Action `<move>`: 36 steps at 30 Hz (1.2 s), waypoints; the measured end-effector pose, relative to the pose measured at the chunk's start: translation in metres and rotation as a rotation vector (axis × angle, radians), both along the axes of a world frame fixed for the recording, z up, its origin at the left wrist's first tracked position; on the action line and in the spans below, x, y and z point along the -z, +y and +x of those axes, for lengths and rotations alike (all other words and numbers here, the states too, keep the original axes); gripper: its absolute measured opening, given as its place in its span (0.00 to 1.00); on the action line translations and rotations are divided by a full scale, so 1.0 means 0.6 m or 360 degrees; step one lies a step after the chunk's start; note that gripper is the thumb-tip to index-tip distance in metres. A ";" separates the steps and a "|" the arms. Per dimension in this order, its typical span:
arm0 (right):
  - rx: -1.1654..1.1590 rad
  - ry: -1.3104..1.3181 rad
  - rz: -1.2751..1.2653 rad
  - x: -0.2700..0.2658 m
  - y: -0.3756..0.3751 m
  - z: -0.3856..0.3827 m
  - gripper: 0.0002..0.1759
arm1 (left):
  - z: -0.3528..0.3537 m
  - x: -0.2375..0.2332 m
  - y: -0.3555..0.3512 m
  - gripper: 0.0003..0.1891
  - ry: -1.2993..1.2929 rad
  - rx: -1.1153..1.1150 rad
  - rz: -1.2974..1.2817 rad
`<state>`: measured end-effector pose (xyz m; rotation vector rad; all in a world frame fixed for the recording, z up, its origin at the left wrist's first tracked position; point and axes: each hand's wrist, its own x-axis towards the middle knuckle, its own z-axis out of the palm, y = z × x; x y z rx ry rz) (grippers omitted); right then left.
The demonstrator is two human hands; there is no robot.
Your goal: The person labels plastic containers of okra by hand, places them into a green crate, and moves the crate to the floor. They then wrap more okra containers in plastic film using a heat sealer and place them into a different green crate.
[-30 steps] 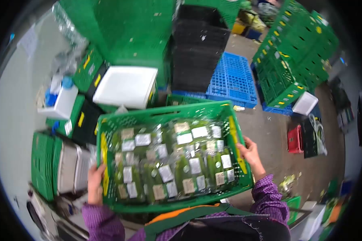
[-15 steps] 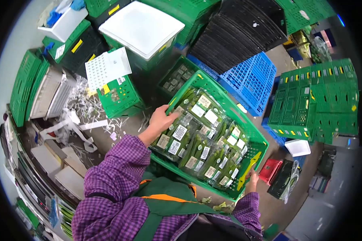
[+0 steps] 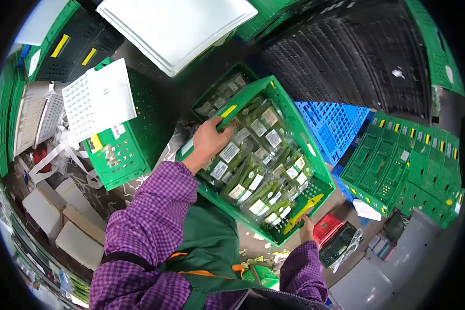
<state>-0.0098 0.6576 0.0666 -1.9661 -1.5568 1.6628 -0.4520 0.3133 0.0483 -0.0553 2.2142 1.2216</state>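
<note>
Both my hands hold a green perforated crate [image 3: 299, 137], tilted, in front of my body. Several clear packs of long green vegetables [image 3: 253, 155] with white and beige labels fill most of it. The fingers of my left hand [image 3: 209, 140] are closed over the rim at the far left end, next to a yellow strip. At the near right end, beside the yellow handle latch [image 3: 302, 213], my right hand [image 3: 306, 227] grips the crate; its fingers are partly hidden behind the wall. Some bare crate floor shows near that latch.
A lower crate of small packs [image 3: 227, 93] stands just beyond. Around are a white-lidded bin [image 3: 175, 31], a green crate [image 3: 121, 155] topped by a white sheet [image 3: 101, 101], black stacked trays [image 3: 341, 62], blue crates [image 3: 330, 126], green stacks [image 3: 382, 160] and a red crate [image 3: 326, 228].
The view has turned and come closer to the stacks at the back. The crate, still in both hands, has shifted slightly left and tilted more, its left end higher in view.
</note>
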 end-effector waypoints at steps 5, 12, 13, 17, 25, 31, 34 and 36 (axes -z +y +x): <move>0.0005 -0.0216 -0.0014 0.074 0.055 -0.110 0.10 | -0.105 0.056 0.043 0.30 -0.0061 0.0024 -0.0050; -0.0063 -0.0524 -0.0153 0.137 0.117 -0.198 0.20 | -0.179 0.145 0.093 0.31 -0.0108 -0.0026 -0.0075; -0.0091 -0.0577 -0.0170 0.147 0.128 -0.199 0.21 | -0.183 0.159 0.099 0.31 -0.0130 -0.0019 -0.0074; -0.0117 -0.0690 -0.0195 0.202 0.164 -0.213 0.22 | -0.205 0.204 0.118 0.31 -0.0203 -0.0069 0.0001; -0.0009 -0.0718 -0.0258 0.234 0.156 -0.212 0.25 | -0.207 0.268 0.130 0.28 -0.0053 -0.0146 0.0005; -0.0024 -0.0772 -0.0250 0.231 0.178 -0.234 0.26 | -0.207 0.268 0.132 0.20 -0.0169 -0.0388 0.0066; -0.0085 -0.0798 -0.0266 0.235 0.194 -0.240 0.25 | -0.178 0.254 0.101 0.23 0.0369 -0.0490 -0.0059; -0.0245 -0.0836 -0.0311 0.222 0.195 -0.250 0.21 | -0.124 0.251 0.067 0.27 0.0565 -0.0600 -0.0314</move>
